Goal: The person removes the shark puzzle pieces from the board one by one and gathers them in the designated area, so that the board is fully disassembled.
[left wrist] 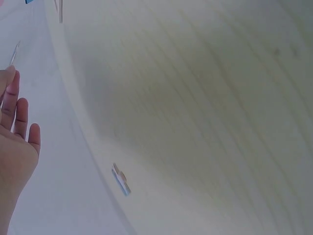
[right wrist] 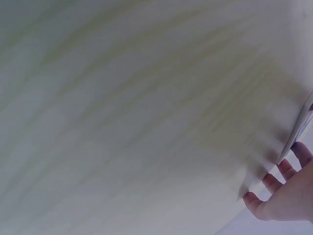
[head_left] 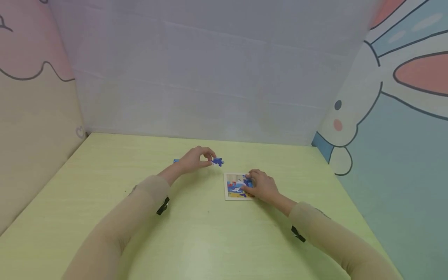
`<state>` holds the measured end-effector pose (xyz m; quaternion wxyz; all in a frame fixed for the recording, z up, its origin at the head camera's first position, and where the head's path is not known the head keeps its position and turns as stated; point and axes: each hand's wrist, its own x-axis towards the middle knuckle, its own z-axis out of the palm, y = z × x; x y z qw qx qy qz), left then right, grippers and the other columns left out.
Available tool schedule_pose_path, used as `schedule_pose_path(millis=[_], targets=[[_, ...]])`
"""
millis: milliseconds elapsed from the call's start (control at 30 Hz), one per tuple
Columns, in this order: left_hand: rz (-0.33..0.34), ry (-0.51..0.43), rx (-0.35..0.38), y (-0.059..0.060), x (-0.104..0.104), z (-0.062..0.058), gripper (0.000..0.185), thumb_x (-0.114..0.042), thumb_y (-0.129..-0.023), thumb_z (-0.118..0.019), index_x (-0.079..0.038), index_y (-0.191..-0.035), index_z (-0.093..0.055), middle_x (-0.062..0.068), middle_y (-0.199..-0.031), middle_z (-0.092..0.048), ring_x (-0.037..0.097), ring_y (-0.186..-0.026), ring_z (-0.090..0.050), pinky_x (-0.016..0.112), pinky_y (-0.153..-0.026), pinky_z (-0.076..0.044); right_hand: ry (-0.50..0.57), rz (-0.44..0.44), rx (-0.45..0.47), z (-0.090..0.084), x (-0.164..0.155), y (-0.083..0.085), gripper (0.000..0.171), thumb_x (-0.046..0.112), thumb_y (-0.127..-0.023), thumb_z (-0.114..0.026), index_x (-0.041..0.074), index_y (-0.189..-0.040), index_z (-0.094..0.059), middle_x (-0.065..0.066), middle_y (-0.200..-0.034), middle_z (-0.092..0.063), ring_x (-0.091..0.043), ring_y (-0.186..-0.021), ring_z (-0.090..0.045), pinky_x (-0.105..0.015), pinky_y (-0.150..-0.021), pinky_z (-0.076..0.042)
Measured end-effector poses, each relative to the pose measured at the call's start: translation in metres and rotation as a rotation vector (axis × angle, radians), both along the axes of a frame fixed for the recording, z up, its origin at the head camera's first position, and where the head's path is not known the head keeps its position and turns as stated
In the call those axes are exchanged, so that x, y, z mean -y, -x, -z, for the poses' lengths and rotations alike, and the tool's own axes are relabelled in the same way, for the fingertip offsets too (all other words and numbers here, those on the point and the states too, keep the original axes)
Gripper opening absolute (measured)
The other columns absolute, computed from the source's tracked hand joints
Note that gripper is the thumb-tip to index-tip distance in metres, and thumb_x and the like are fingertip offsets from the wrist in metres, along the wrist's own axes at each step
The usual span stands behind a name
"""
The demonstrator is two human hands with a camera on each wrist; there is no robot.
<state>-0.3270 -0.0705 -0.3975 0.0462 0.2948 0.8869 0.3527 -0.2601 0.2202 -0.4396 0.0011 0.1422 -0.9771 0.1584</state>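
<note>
Blue and white mark the puzzle piece [head_left: 218, 161] that we see pinched in the left hand [head_left: 193, 160], its left edge clamped between thumb and fingertips while the rest juts out to the right, past the tips. From the left wrist we catch that piece nearly edge-on, a thin sliver beyond the pinch, and we see the other fingers extended, a little apart from one another. It sits just beyond the far left corner of the pale-framed puzzle tray [head_left: 225, 190], off the tray itself. We find the right hand [head_left: 264, 186] over the tray's right side — thumb lying across the picture, fingers spread apart near the far right corner, gripping no loose piece that we can see. The right wrist view shows us fingertips lined up beside the frame; whether each one touches it we cannot tell. Inside the tray we make out a blue, white and yellow scene, with bare wood showing at the far left; the hand hides part of the right side. A second piece [head_left: 176, 160] lies on the light yellow table [head_left: 196, 241], to the left of the left hand and partly hidden by it — well apart from the tray. Pale sleeves cover both forearms, and on the right wall we see a painted rabbit [head_left: 350, 116].
</note>
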Motion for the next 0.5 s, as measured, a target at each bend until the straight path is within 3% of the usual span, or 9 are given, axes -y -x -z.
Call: schedule_pose_path(millis=[300,500], targets=[[-0.059,0.027,0.030,0.009,0.037,0.005,0.022,-0.015,-0.089,-0.066,-0.010,-0.110,-0.063,0.002,-0.094,-0.065,0.028,-0.104,-0.053,0.046,-0.096,-0.036,-0.023,-0.017,-0.016,-0.003,0.003,-0.003,0.058,0.048,-0.083,-0.066,0.010,-0.127,-0.058,-0.011,-0.137,-0.050,-0.032,-0.128,-0.044,-0.058,-0.097,-0.035],[-0.124,0.067,0.038,0.013,0.059,0.014,0.022,-0.013,-0.089,-0.065,-0.008,-0.110,-0.063,0.003,-0.095,-0.064,0.027,-0.101,-0.051,0.044,-0.088,-0.038,-0.021,-0.025,-0.022,-0.005,0.004,-0.004,0.058,0.049,-0.084,-0.065,0.009,-0.126,-0.059,-0.012,-0.136,-0.050,-0.032,-0.127,-0.044,-0.059,-0.097,-0.035]])
